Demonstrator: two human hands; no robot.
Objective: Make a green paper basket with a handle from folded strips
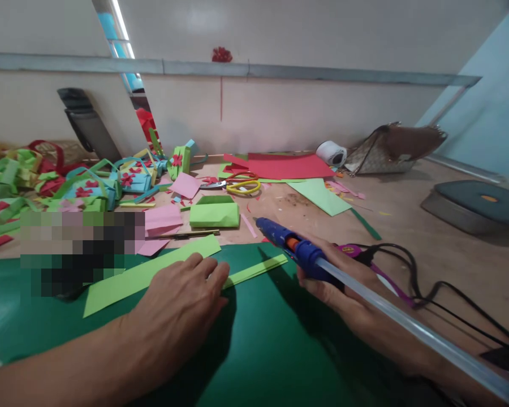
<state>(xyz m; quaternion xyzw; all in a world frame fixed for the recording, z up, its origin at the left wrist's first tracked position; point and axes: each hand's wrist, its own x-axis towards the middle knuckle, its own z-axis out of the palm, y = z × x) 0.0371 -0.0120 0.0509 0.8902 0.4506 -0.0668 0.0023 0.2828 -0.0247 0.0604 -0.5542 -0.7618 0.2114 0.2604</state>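
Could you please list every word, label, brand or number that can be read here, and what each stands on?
No text can be read.
Purple item: yellowish mark, too small to read.
Lidded container: orange patch, too blurred to read.
Blue glue gun: no legible lettering.

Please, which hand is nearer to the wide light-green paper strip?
Left. The left hand overlaps the near edge of the wide strip in this view; the right hand is farther, to its right, holding the blue glue gun.
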